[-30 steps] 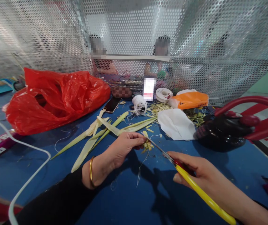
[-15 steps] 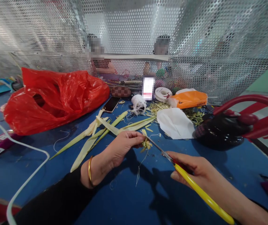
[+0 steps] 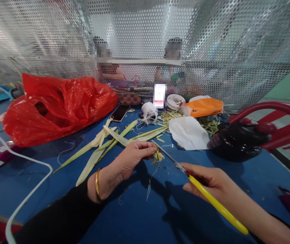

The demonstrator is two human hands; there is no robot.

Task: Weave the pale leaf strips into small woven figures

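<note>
My left hand (image 3: 131, 159) is closed in a pinch on a small yellow-green leaf bundle (image 3: 158, 156) just above the blue table (image 3: 145, 217). A thin white thread (image 3: 150, 183) hangs down from the bundle. My right hand (image 3: 208, 179) grips yellow-handled scissors (image 3: 210, 200). Their metal blades (image 3: 167, 156) reach up to the bundle's top edge. Long pale green leaf strips (image 3: 109, 145) lie on the table behind my left hand.
A red plastic bag (image 3: 58, 105) fills the left. A phone (image 3: 120, 112), thread spool (image 3: 148, 112), tape roll (image 3: 175, 101), orange packet (image 3: 203, 106), white sheet (image 3: 189, 133) and black pot with red handle (image 3: 238, 142) stand behind. A white cable (image 3: 33, 189) loops at left. Two people sit behind perforated mesh (image 3: 210, 51).
The scissor blades have edged slightly up and left against the bundle. My left hand has kept its pinch almost in place.
</note>
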